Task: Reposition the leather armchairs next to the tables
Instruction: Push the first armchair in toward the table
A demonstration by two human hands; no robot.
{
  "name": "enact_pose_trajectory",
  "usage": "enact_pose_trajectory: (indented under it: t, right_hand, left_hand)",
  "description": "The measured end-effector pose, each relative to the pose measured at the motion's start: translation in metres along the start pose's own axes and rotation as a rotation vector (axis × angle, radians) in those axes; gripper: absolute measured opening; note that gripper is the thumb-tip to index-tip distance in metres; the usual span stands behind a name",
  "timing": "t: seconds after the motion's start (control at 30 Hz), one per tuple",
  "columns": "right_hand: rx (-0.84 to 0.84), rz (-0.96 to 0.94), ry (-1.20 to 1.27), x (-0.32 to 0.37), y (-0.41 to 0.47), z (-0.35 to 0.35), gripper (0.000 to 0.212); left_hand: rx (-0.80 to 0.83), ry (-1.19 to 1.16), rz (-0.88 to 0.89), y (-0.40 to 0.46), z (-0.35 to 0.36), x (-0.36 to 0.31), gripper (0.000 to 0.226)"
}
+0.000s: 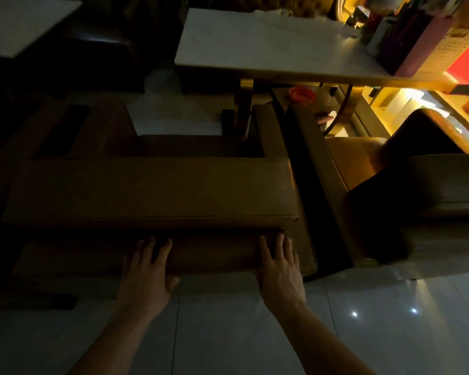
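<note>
Head view: both hands lie flat against the back of a brown leather armchair point(152, 193), which faces a white-topped rectangular desk point(255, 47) and stands near it, its seat opening toward the desk's gold metal leg point(244, 109). The left hand point(146, 269) and right hand point(278, 269) have fingers straight and spread on the rolled lower edge of the backrest — pressing, not gripping anything.

Judging from this, a forward shove could drive the right armrest into the desk leg, since the two already look close. A second brown leather armchair point(363, 169) sits just beside on the right — an uneven push could scrape the two together. The glossy pale tiled floor point(255, 334) may let the chair slide farther than intended.
</note>
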State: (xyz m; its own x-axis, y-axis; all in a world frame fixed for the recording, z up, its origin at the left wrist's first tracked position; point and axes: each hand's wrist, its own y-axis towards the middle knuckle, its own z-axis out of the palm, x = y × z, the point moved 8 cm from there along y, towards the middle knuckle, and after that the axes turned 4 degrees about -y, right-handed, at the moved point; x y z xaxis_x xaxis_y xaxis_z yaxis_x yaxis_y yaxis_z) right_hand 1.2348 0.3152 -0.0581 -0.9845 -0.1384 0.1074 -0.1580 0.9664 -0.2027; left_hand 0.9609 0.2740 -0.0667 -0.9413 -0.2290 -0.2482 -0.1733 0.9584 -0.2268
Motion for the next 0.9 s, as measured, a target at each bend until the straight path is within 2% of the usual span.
enact_pose_trajectory:
  t: [0.13, 0.4, 0.63, 0.9]
  right_hand:
    - [0.030, -0.089, -0.006, 0.028, -0.007, -0.026, 0.063]
    - [0.154, -0.269, 0.098, 0.127, -0.039, -0.061, 0.066]
    - [0.192, -0.358, 0.079, 0.257, -0.067, -0.086, 0.079]
    - [0.160, -0.370, 0.097, 0.434, -0.112, -0.101, 0.078]
  left_hand:
    - [0.079, -0.070, -0.017, -0.020, -0.020, -0.011, 0.072]
    - [0.004, -0.160, -0.036, -0.063, -0.096, 0.037, 0.076]
    - [-0.070, -0.207, -0.034, -0.102, -0.165, 0.136, 0.078]
    - [-0.147, -0.188, -0.043, -0.152, -0.236, 0.309, 0.081]
